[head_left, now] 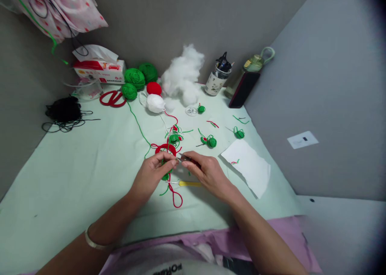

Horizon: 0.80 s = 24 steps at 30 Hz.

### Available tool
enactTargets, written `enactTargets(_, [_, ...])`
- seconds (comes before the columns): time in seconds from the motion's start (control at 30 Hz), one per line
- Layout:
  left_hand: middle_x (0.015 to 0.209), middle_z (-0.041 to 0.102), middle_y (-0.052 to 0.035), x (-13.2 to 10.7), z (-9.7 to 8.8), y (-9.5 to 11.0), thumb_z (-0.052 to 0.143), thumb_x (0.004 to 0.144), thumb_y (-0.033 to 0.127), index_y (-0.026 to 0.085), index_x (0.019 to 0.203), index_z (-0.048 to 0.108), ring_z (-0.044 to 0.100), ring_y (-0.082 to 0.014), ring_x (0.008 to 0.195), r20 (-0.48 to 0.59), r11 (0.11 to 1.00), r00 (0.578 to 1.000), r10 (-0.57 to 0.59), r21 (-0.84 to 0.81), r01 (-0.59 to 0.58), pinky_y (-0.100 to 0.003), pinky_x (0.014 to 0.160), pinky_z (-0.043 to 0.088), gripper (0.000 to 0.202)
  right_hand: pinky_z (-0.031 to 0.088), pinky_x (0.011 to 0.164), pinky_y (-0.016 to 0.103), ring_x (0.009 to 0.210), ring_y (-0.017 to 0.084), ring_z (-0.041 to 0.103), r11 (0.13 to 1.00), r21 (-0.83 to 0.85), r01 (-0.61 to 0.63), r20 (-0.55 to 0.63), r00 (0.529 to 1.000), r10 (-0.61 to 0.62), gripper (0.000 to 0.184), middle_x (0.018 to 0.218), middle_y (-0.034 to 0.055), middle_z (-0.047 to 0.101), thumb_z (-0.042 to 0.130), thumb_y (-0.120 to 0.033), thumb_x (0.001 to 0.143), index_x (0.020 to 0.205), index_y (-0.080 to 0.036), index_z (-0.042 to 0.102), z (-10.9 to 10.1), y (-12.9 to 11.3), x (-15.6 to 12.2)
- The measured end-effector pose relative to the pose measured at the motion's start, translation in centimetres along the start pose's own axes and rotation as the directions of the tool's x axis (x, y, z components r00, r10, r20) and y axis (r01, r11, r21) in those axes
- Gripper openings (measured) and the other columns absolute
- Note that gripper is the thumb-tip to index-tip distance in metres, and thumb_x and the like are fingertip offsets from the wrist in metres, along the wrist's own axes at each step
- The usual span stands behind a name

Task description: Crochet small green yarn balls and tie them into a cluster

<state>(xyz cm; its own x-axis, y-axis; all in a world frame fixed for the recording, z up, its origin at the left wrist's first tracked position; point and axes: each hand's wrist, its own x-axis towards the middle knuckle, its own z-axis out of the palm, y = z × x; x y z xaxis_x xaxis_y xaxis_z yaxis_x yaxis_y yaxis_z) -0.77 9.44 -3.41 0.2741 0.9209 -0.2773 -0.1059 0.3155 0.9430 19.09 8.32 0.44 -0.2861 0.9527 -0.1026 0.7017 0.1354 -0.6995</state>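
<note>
My left hand (153, 173) pinches a green crocheted piece (165, 175), partly hidden by the fingers. Close against its fingertips, my right hand (208, 173) is closed on small scissors (181, 157) with pale metal blades and a dark red handle, mostly covered by the hand. Just beyond the left fingers lies a red crocheted piece (165, 147). A crochet hook (189, 183) with a yellow handle rests on the table below both hands. Beside it a loop of red yarn (177, 200) trails toward me.
Green yarn balls (134, 79), a white yarn ball (155, 103), red-handled scissors (113, 99) and stuffing (183, 74) are at the back. Small green crocheted pieces (211, 141) lie mid-table. White paper (250, 168) is at right, black yarn (64, 111) at left.
</note>
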Motion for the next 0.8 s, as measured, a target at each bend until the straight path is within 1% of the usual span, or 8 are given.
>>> enactTargets(0.07, [0.082,0.070,-0.0003,0.0,0.1,0.0,0.076,0.084,0.038,0.021,0.084,0.073,0.062,-0.0153,0.081,-0.003,0.997,1.000,-0.023,-0.077,0.022,-0.027,0.080,0.046,0.016,0.040,0.066,0.027,0.067,0.016,0.057,0.992,-0.119,-0.031,-0.032,0.999,0.027,0.033,0.077,0.0012,0.067,0.051,-0.048,0.102,0.109,-0.023,0.070,-0.1,0.6,-0.1])
enactTargets(0.17, [0.085,0.070,-0.0003,0.1,0.2,0.0,0.078,0.082,0.037,0.022,0.084,0.074,0.062,-0.0146,0.080,-0.010,0.991,1.000,-0.019,-0.133,0.017,-0.026,0.079,0.047,0.016,0.047,0.079,0.033,0.091,0.022,0.064,0.980,-0.200,0.024,-0.109,0.993,-0.046,0.027,0.101,0.0098,0.070,0.054,-0.041,0.102,0.111,-0.021,0.070,-0.1,1.2,-0.1])
enactTargets(0.27, [0.083,0.069,0.0004,0.1,0.3,0.0,0.079,0.082,0.036,0.023,0.087,0.076,0.059,-0.0134,0.076,0.007,0.992,1.000,-0.001,-0.129,0.001,-0.025,0.077,0.045,0.015,0.051,0.083,0.033,0.094,0.020,0.065,0.989,0.045,0.142,-0.150,0.980,-0.134,0.023,0.106,0.0096,0.069,0.060,-0.033,0.100,0.118,-0.022,0.068,0.2,0.9,-0.1])
enactTargets(0.33, [0.080,0.067,0.0007,0.1,0.3,0.0,0.077,0.084,0.035,0.022,0.088,0.077,0.058,-0.0126,0.075,0.052,0.990,0.999,0.000,-0.141,0.007,-0.024,0.076,0.044,0.014,0.052,0.082,0.031,0.089,0.017,0.066,0.951,0.228,0.210,-0.136,0.974,-0.182,0.020,0.102,0.0062,0.070,0.061,-0.028,0.099,0.115,-0.024,0.071,0.3,0.3,0.2])
enactTargets(0.47, [0.079,0.066,0.0002,0.0,0.2,0.4,0.074,0.087,0.034,0.020,0.091,0.077,0.055,-0.0106,0.071,0.142,0.975,0.989,-0.050,-0.207,0.079,-0.022,0.071,0.044,0.015,0.051,0.082,0.030,0.088,0.016,0.066,0.874,0.391,0.288,-0.177,0.956,-0.235,0.014,0.092,0.0036,0.072,0.066,-0.022,0.095,0.103,-0.024,0.077,0.4,-0.4,1.2])
enactTargets(0.57, [0.083,0.069,-0.0016,-0.2,0.1,1.0,0.075,0.086,0.035,0.019,0.091,0.078,0.060,-0.0110,0.075,0.152,0.962,0.985,-0.083,-0.247,0.119,-0.021,0.072,0.045,0.017,0.050,0.079,0.031,0.085,0.016,0.065,0.842,0.466,0.272,-0.190,0.960,-0.205,0.009,0.090,0.0035,0.071,0.069,-0.026,0.092,0.094,-0.022,0.077,0.4,-0.3,1.9])
enactTargets(0.67, [0.092,0.074,-0.0045,-0.5,0.2,1.7,0.079,0.083,0.035,0.018,0.096,0.078,0.067,-0.0147,0.087,0.140,0.955,0.986,-0.088,-0.270,0.124,-0.024,0.082,0.048,0.022,0.050,0.077,0.031,0.085,0.016,0.063,0.825,0.517,0.231,-0.196,0.969,-0.148,0.016,0.093,0.0044,0.069,0.069,-0.035,0.092,0.087,-0.020,0.074,0.3,-0.1,2.2])
enactTargets(0.8, [0.095,0.077,-0.0048,-0.9,0.8,2.3,0.086,0.075,0.030,0.018,0.098,0.077,0.070,-0.0161,0.086,0.088,0.956,0.995,-0.040,-0.285,0.063,-0.027,0.084,0.050,0.028,0.053,0.080,0.031,0.091,0.017,0.064,0.736,0.662,0.142,-0.138,0.988,-0.068,0.026,0.103,0.0059,0.068,0.065,-0.045,0.093,0.103,-0.020,0.067,0.5,-0.4,1.7])
